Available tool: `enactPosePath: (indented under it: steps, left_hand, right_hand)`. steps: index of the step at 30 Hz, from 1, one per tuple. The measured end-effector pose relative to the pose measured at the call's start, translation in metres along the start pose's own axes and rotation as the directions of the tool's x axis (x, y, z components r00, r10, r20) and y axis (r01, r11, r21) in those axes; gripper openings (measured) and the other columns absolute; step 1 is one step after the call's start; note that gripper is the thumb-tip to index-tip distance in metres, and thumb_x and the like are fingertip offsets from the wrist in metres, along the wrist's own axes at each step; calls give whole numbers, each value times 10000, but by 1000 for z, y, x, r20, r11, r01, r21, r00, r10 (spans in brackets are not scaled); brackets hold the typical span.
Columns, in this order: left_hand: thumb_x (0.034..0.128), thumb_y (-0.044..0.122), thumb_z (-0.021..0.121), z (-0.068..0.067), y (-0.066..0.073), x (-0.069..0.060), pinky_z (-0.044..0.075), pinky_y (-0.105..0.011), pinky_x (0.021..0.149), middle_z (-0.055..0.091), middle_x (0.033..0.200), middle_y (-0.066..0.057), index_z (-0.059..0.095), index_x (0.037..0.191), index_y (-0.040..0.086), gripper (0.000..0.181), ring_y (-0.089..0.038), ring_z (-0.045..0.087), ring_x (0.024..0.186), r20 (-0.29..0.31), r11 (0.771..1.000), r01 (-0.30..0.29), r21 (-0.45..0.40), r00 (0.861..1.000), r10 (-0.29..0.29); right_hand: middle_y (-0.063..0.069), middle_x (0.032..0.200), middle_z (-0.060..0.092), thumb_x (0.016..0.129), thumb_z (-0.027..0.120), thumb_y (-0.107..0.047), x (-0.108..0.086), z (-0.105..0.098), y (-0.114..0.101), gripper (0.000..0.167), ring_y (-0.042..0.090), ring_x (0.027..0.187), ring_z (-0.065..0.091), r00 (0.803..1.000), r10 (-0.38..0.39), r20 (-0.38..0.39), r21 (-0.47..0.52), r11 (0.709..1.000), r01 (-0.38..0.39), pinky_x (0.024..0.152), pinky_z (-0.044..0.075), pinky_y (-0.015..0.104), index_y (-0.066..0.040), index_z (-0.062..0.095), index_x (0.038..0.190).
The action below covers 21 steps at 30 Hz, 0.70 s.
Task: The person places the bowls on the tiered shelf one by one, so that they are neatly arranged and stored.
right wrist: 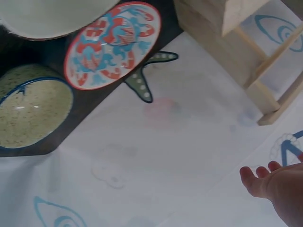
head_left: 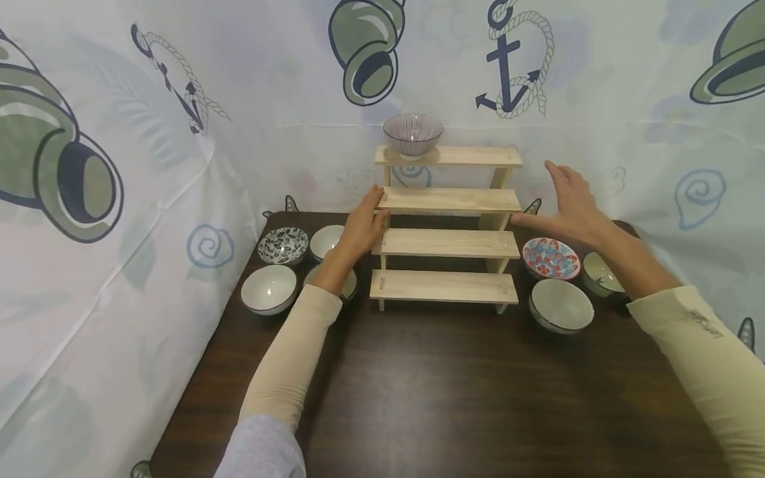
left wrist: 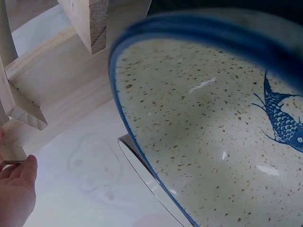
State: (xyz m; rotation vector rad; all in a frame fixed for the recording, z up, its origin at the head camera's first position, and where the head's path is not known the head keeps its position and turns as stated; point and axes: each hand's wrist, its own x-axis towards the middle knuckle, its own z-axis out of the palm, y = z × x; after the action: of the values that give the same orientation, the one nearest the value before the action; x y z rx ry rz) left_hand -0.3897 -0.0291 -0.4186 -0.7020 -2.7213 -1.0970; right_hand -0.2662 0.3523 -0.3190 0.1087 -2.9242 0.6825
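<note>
A four-step wooden display stand [head_left: 445, 243] stands at the back of the dark table, a striped bowl [head_left: 412, 135] on its top step at the left. My left hand [head_left: 364, 222] holds the left end of the second step from the top; in the left wrist view, its fingers [left wrist: 29, 170] lie at the plank's end with the plank between them. Off the stand's right side, my right hand [head_left: 575, 202] is raised with fingers extended and thumb spread, touching nothing. In the right wrist view, that hand [right wrist: 281, 189] appears apart from the stand.
Left of the stand sit a black-and-white floral bowl [head_left: 283, 245], white bowls [head_left: 269, 289] and a speckled blue-rimmed bowl [left wrist: 189, 118] with a fish. At the right are a red-and-blue patterned bowl [head_left: 551, 257], a white bowl [head_left: 560, 305] and a greenish bowl [head_left: 600, 273]. Printed cloth hangs behind.
</note>
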Motion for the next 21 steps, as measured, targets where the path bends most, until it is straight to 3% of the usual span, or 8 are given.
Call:
enactPosePath:
  steps: [13, 21]
  left_hand:
    - [1103, 228, 481, -3, 4, -1, 257, -461, 1293, 209, 1728, -128, 315, 1618, 62, 566, -315, 257, 1588, 4, 999, 16, 33, 1000, -16]
    - [1100, 231, 486, -3, 4, 1, 273, -481, 1284, 226, 1719, -151, 329, 1610, 46, 565, -338, 275, 1578, 4, 999, -8, 32, 1000, 8]
  right_hand:
    - [366, 1665, 79, 842, 728, -623, -21, 4, 40, 1220, 604, 1516, 120, 998, 58, -2, -34, 998, -58, 1099, 192, 837, -81, 11, 1668]
    - [397, 1646, 93, 843, 710, -648, -37, 7, 68, 1238, 620, 1495, 145, 993, 121, -3, -68, 990, -121, 1109, 188, 826, -59, -8, 1661]
